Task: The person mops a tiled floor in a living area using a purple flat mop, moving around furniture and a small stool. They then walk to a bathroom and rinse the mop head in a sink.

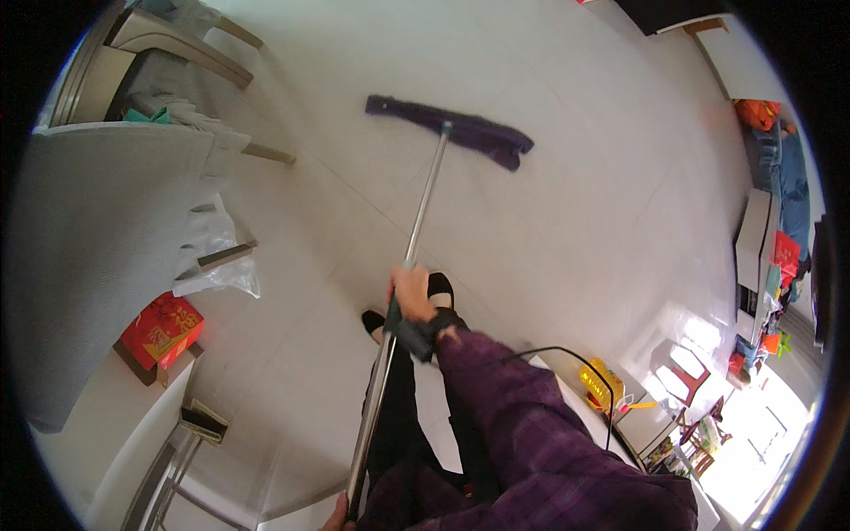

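Observation:
A flat mop with a long metal handle (427, 192) stretches from the bottom of the view to the floor ahead. Its dark purple mop head (458, 133) lies flat on the pale tiles. My right hand (413, 292) is closed around the handle near a dark green sleeve, above my feet in black shoes. At the bottom edge my left hand (337, 514), partly cut off by the frame, grips the lower part of the handle. A dark band circles my right wrist, with a black device beside it and a black cable looping off to the right.
At left, a table with a grey cloth (119, 252) stands by chairs and a clear plastic bag (232, 265). Below them lies a red box (166, 328). Right of my arm is a yellow oil bottle (603, 381) on a surface; a cabinet (754, 229) stands at far right.

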{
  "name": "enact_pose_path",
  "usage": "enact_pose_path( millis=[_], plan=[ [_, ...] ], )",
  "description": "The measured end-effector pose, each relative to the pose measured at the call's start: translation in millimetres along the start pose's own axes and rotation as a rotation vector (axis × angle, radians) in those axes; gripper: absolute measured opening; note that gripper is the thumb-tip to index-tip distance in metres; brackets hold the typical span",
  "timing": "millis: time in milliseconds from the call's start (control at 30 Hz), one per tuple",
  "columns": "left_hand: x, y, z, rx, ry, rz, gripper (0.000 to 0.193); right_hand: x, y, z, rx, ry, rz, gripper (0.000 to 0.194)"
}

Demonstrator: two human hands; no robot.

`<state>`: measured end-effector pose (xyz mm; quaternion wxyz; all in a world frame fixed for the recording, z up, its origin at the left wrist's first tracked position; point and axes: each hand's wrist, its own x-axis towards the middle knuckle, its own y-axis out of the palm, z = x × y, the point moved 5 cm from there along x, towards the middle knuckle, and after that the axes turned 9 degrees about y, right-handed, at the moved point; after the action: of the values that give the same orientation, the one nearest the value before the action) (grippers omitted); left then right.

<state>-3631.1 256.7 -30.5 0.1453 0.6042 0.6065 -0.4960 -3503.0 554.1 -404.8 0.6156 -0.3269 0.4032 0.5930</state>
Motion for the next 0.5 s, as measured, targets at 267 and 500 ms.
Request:
enact_pose_path(
  millis=[267,500],
  plan=[
    [83,-2,-38,-0.003,0.223,0.082,0.055,75,-16,61,0.068,0.009,-0.047,0.027],
    [25,-60,105,0.180,-0.078,0.302,0.047,-7,28,-64,0.193,-0.003,-0.134,0.025]
  ],
)
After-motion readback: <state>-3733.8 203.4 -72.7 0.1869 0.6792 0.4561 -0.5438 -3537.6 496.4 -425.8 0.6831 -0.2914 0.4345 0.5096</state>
